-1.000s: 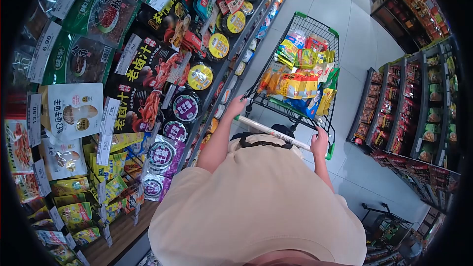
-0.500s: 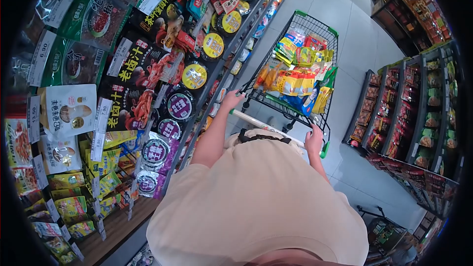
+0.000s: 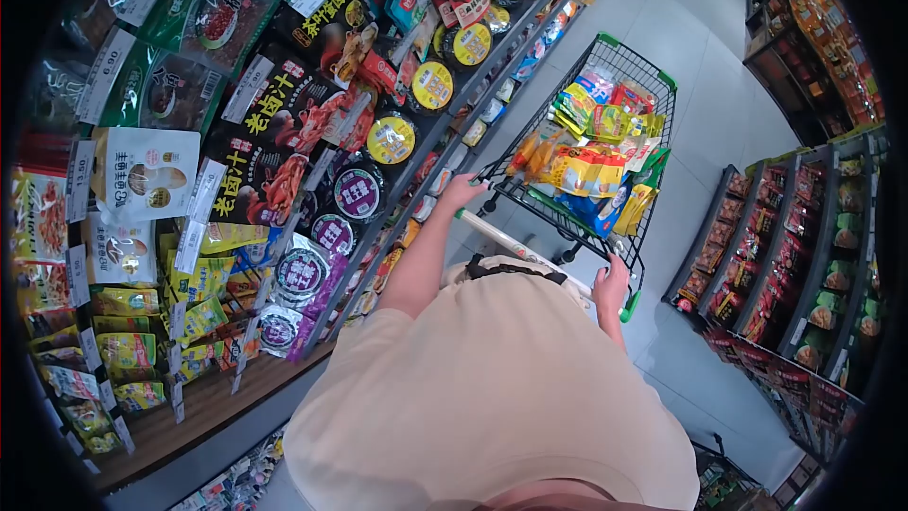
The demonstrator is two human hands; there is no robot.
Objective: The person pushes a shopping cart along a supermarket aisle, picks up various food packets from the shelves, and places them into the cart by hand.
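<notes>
A black wire shopping cart with green corners stands in front of my body, tilted in the view. My left hand is closed on its near left corner, beyond the left end of the pale push handle. At the near right corner, my right hand curls over the cart's frame beside the handle's green end; part of its grip is hidden. Inside the basket lie yellow snack bags, a blue packet, orange packets and a green bag.
A tall shelf on the left holds seasoning packs, round tubs and white pouches behind price tags. Dark shelves of packets line the right side. Grey tiled floor runs ahead. Another cart shows at lower right.
The view has shifted slightly, so the cart and both hands appear a little lower and to the right. Both hands stay on the cart.
</notes>
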